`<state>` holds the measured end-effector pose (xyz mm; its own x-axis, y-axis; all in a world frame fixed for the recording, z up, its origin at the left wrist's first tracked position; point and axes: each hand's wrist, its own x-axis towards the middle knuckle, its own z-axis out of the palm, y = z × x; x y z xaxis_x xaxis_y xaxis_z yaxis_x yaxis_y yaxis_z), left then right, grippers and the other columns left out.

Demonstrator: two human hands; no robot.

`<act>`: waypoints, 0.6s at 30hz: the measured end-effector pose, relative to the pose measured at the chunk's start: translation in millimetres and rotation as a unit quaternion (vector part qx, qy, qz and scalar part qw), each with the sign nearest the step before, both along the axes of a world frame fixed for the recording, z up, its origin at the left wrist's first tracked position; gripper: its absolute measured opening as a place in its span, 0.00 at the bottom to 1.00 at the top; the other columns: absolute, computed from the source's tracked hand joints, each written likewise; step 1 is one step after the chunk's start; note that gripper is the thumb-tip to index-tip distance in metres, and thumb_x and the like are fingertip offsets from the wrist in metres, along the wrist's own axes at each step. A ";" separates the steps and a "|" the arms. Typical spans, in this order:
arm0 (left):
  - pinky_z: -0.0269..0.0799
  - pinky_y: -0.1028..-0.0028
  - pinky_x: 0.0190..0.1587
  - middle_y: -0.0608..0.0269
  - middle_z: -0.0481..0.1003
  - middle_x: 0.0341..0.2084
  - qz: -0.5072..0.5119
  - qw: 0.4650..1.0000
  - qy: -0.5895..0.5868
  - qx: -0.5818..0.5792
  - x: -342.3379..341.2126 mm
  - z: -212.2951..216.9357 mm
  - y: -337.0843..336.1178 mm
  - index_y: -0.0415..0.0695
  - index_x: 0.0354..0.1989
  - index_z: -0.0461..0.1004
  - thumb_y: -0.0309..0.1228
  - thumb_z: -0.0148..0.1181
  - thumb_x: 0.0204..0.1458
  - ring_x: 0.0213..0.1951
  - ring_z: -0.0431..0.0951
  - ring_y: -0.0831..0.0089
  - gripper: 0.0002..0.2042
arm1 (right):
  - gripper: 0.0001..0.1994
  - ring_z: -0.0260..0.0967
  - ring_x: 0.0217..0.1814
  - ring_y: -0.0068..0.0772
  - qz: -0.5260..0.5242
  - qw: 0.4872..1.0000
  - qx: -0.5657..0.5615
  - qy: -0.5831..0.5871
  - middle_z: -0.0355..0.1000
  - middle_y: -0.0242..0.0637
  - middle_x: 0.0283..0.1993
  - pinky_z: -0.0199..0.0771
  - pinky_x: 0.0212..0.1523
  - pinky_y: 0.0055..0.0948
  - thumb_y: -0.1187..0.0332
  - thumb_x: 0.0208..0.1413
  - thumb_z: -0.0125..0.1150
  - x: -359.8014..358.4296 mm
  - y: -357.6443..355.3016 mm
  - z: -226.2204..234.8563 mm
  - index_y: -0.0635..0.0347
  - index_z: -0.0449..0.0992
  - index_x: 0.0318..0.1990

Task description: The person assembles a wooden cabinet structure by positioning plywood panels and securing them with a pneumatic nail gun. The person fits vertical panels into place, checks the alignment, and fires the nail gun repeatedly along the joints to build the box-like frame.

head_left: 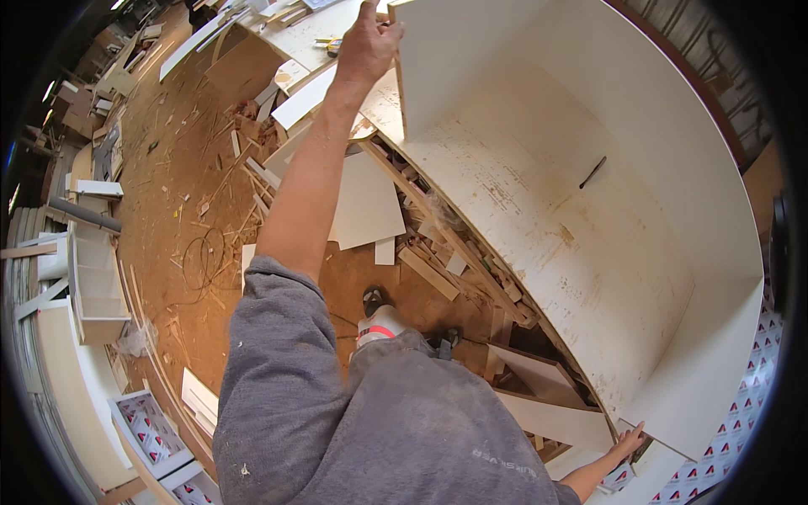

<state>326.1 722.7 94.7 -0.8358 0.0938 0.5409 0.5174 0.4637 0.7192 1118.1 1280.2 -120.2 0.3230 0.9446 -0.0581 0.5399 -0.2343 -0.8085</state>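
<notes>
Three white panels stand joined in an open-sided frame on a worn white worktop (522,194). Far ahead, my left hand (370,46) is closed round the edge of the left end panel (459,55), with that arm stretched out. At the lower right, my right hand (624,443) has its fingers stretched out and apart, at the lower edge of the near end panel (707,362). The fingertips seem to touch that edge; part of the hand is hidden. A long panel (665,118) joins both ends along the far side. A thin dark tool (593,172) lies on the worktop.
Board offcuts (429,269) and scraps fill the space beneath the worktop. White boards (366,202) lean beside it. A loose cable (206,257) lies on the dusty brown floor. Drawer-like boxes (151,429) stand at the lower left. A yellow tape measure (330,44) lies beyond my left hand.
</notes>
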 end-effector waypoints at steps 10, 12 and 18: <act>0.70 0.66 0.53 0.55 0.70 0.48 -0.194 0.911 -0.342 0.124 246.9 -194.4 -115.8 0.45 0.64 0.61 0.34 0.52 0.59 0.47 0.75 0.64 0.23 | 0.25 0.71 0.46 0.42 0.303 0.849 -0.312 -0.300 0.73 0.49 0.47 0.72 0.42 0.41 0.58 0.58 0.55 -104.4 -209.9 -120.9 0.67 0.67 0.57; 0.69 0.66 0.53 0.52 0.72 0.47 -0.150 0.879 -0.451 0.024 278.6 -239.4 -168.0 0.45 0.62 0.63 0.35 0.52 0.58 0.48 0.76 0.60 0.23 | 0.25 0.71 0.46 0.42 0.510 0.703 -0.363 -0.338 0.73 0.48 0.47 0.72 0.42 0.40 0.58 0.58 0.55 -172.4 -258.3 -145.6 0.67 0.67 0.57; 0.70 0.61 0.50 0.47 0.77 0.42 0.065 0.802 -0.591 -0.059 313.0 -336.3 -339.6 0.41 0.52 0.72 0.38 0.54 0.55 0.48 0.76 0.53 0.19 | 0.22 0.72 0.47 0.35 0.622 0.666 -0.395 -0.119 0.75 0.42 0.44 0.72 0.43 0.33 0.57 0.61 0.53 -393.0 -418.7 -88.1 0.64 0.70 0.55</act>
<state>639.0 383.1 -241.5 -0.7657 -0.0430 -0.6418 -0.5508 0.5593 0.6196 725.1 861.5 -208.3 -0.5908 0.1960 -0.7827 0.8048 0.2125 -0.5542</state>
